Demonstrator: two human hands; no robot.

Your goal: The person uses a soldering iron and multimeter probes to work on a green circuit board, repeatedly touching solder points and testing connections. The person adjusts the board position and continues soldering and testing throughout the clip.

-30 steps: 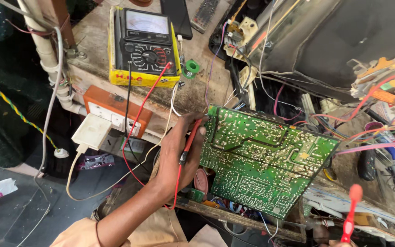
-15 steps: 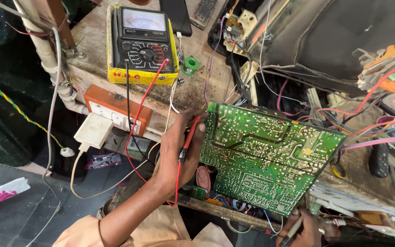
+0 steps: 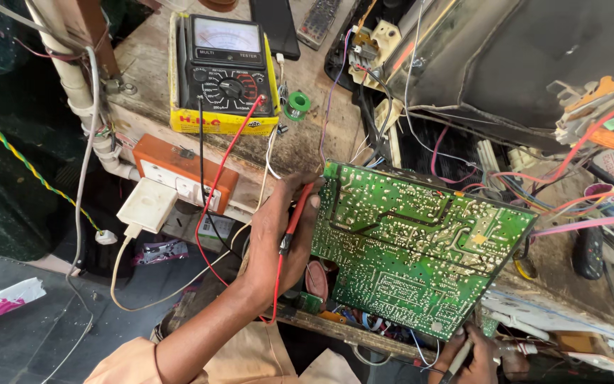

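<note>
Since the earlier frame the right hand point(image 3: 467, 352) has swapped a red-handled tool for a darker, pen-like probe and come in under the green circuit board point(image 3: 421, 245); the left hand point(image 3: 275, 238) hasn't really budged. Left fingers are wrapped on the board's left edge with the red probe point(image 3: 296, 217) pinched along it; right fingers are closed round the dark probe point(image 3: 456, 359) at the bottom corner. I'd keep the board propped steady on its edge and touch one solder point at a time. Tight spot: wire tangle right, meter point(image 3: 225, 71) and socket box point(image 3: 182, 174) left on the counter point(image 3: 314, 139), open room only toward the body.
</note>
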